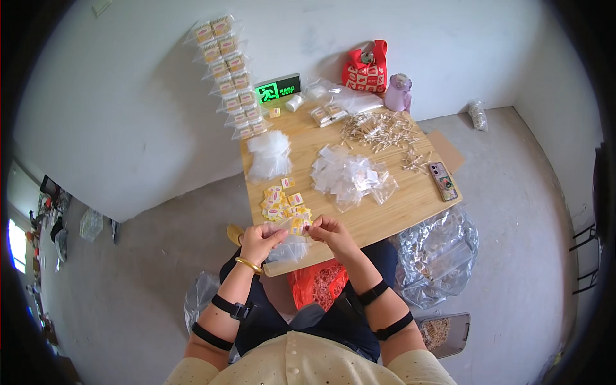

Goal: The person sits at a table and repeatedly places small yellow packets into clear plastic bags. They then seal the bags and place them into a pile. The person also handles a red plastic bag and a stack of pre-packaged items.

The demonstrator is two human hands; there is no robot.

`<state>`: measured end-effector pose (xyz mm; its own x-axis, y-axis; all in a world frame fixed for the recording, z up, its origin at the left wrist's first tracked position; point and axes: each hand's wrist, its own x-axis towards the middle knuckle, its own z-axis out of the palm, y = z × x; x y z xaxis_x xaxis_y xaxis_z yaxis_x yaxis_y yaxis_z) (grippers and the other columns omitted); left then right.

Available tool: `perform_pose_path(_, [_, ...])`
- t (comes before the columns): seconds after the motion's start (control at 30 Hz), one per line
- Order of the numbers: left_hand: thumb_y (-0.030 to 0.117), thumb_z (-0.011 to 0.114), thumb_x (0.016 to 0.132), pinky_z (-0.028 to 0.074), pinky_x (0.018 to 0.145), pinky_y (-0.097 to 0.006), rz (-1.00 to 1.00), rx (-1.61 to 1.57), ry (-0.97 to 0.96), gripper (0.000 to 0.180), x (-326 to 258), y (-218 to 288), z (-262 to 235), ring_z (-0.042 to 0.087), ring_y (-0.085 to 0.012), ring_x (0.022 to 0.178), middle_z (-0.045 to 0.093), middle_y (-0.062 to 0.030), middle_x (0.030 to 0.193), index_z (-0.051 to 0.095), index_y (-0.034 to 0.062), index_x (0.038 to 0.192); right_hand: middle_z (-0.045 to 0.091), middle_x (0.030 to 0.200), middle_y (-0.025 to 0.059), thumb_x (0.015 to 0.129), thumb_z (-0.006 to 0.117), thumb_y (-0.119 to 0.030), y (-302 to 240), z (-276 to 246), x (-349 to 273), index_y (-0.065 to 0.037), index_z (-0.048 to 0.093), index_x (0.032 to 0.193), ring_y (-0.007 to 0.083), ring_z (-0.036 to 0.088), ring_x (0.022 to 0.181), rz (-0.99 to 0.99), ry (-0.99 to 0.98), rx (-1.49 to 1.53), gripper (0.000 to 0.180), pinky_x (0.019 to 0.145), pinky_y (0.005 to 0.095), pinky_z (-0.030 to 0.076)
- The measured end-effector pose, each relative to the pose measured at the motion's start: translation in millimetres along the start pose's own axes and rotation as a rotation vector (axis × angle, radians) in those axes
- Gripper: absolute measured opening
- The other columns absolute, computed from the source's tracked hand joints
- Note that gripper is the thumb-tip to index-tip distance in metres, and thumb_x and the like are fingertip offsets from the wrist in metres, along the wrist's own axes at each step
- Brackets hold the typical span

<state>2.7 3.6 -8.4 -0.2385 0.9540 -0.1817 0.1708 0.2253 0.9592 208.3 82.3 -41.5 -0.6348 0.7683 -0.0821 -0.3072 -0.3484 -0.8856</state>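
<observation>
Over the near left edge of the table, my left hand (263,239) pinches a small clear plastic bag (280,225) between thumb and fingers. Close by on the right, my right hand (332,233) is closed, with a small yellow and white card (299,226) at its fingertips, beside the bag's mouth. Just beyond both hands lies a loose pile of similar cards (273,200). Under them, at the table's edge, rests a stack of clear bags (289,250). Farther right is a heap of clear bags (350,178), some with cards showing inside.
Across the wooden table (301,138) are more clear bags (269,156), loose cotton swabs (385,130) and a phone (443,181). A tall stack of filled packs (228,80) rises at the far left. A red bag (317,285) lies at my lap; a grey bin (457,337) stands right.
</observation>
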Motion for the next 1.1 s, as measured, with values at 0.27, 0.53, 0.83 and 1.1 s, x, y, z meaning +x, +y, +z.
perform_pose_path(0.27, [0.03,0.065,0.09,0.042,0.051,-0.019,-0.088,-0.121,0.085,0.03,-1,-16,-9,0.053,-0.0053,0.055,0.061,0.0016,0.065,0.07,0.0008,0.086,0.064,0.086,-0.0012,0.09,0.061,-0.011,25,-4,11,-0.011,0.058,0.085,0.0076,0.056,0.076,0.159,0.097,0.098,0.006,0.074,0.0227,0.045])
perform_pose_path(0.53, [0.03,0.055,0.096,0.038,0.043,-0.022,0.134,0.125,0.333,0.032,8,-34,0,0.046,-0.0066,0.042,0.053,-0.001,0.057,0.068,0.0019,0.085,0.061,0.08,-0.0014,0.087,0.062,-0.01,33,6,23,-0.011,0.057,0.082,0.0082,0.056,0.07,0.181,0.168,0.119,0.007,0.071,0.0256,0.048])
perform_pose_path(0.83, [0.029,0.053,0.098,0.033,0.039,-0.021,0.087,0.053,0.459,0.033,5,-68,-36,0.04,-0.0045,0.039,0.046,0.0025,0.052,0.069,0.0016,0.087,0.059,0.068,0.0035,0.084,0.067,-0.015,72,-54,64,-0.003,0.066,0.093,0.0159,0.057,0.06,0.121,0.501,-0.573,0.016,0.056,0.0304,0.046])
perform_pose_path(1.1, [0.028,0.053,0.097,0.03,0.041,-0.019,-0.039,-0.126,0.358,0.033,-35,-121,-39,0.038,-0.0025,0.042,0.044,0.0055,0.051,0.069,0.0013,0.087,0.057,0.092,0.0111,0.07,0.078,-0.018,72,9,39,-0.009,0.062,0.1,0.0311,0.057,0.09,-0.211,0.025,-1.263,0.035,0.077,0.0403,0.047])
